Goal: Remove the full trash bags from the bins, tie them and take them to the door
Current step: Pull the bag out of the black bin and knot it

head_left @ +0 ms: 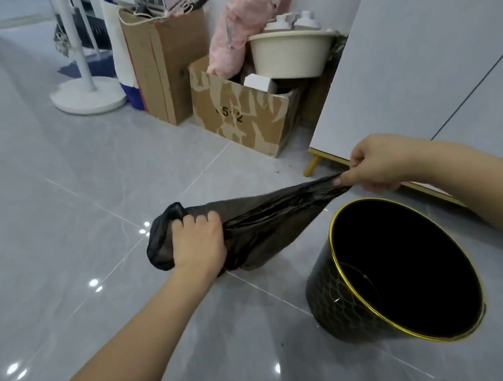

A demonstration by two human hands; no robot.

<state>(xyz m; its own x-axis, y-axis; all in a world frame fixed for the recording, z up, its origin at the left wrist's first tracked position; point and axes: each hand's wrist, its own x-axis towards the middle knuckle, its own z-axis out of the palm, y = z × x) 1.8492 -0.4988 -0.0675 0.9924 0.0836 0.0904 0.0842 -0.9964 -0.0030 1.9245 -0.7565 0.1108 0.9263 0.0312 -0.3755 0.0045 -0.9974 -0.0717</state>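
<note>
A black trash bag (pixel 264 219) is stretched out above the grey floor, outside the bin. My left hand (pixel 199 244) grips its bulging left end. My right hand (pixel 373 164) pinches the bag's twisted right end and pulls it taut. A black bin with a gold rim (pixel 341 297) stands on the floor at the lower right, below my right forearm. No bag lines it, and its dark inside looks empty.
Two cardboard boxes (pixel 239 116) with a cream basin (pixel 288 56) and pink cloth stand against the far wall. A white fan base (pixel 89 97) sits on the left. A white cabinet with gold legs (pixel 415 74) fills the right. Glossy grey floor tiles (pixel 53 219) spread to the left.
</note>
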